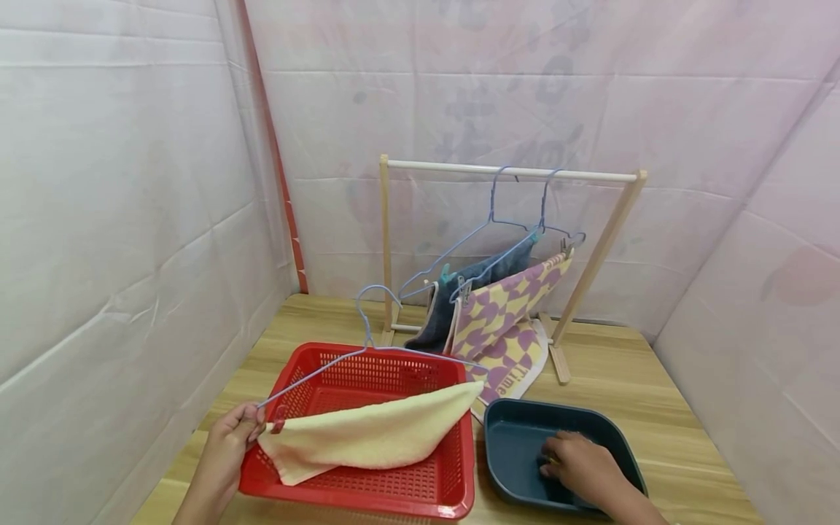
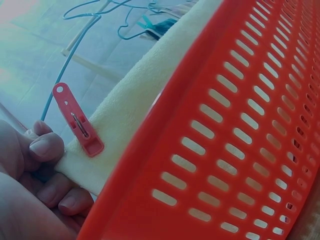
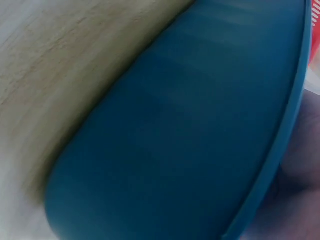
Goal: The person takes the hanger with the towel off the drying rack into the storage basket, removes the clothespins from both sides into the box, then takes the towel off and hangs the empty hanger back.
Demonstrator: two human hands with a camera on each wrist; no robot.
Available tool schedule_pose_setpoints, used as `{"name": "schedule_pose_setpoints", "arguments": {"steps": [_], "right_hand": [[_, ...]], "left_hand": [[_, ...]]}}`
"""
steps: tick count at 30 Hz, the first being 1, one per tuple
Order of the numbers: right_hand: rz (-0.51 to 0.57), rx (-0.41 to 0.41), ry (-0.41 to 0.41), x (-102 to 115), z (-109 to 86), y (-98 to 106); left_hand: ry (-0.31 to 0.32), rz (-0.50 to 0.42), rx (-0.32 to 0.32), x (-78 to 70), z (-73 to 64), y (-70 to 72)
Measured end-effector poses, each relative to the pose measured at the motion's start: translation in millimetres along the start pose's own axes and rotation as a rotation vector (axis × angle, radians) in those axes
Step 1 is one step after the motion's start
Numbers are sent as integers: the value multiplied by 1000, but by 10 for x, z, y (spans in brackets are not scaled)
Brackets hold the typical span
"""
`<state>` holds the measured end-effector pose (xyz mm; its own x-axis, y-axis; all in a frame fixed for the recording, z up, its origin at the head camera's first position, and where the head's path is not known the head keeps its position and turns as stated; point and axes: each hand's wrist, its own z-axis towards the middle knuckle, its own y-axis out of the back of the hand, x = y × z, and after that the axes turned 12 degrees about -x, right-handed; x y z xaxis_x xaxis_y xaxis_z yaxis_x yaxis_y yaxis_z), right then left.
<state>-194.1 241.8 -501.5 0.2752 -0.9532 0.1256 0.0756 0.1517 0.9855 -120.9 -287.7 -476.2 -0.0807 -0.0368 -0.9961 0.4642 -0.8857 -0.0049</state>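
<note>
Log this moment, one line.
left hand: holds hanger and yellow cloth over red basket; red clip: on yellow cloth; right hand: inside blue tray, grasp unclear; rack: patterned cloth, blue cloth hung

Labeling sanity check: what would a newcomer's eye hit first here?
Likely the bright red basket at front centre, with a pale yellow cloth across it, one corner at the left hand, which holds a blue hanger. Next, the rack behind, with a purple-and-yellow cloth and a dark blue one hanging. Then the dark tray at front right, the right hand inside it.
</note>
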Motion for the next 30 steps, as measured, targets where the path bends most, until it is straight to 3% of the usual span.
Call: {"name": "schedule_pose_setpoints", "arguments": {"steps": [7, 15, 25, 30], "right_hand": [[27, -143, 114, 58, 14, 66], [86, -335, 163, 246, 43, 300], [197, -407, 193, 578, 122, 431], [219, -420, 249, 764, 166, 486]], "left_hand": [[-9, -5, -6, -4, -15, -13], [2, -1, -7, 1, -33, 8], [11, 15, -15, 2, -40, 27], [-2, -6, -24, 5, -42, 2]]}}
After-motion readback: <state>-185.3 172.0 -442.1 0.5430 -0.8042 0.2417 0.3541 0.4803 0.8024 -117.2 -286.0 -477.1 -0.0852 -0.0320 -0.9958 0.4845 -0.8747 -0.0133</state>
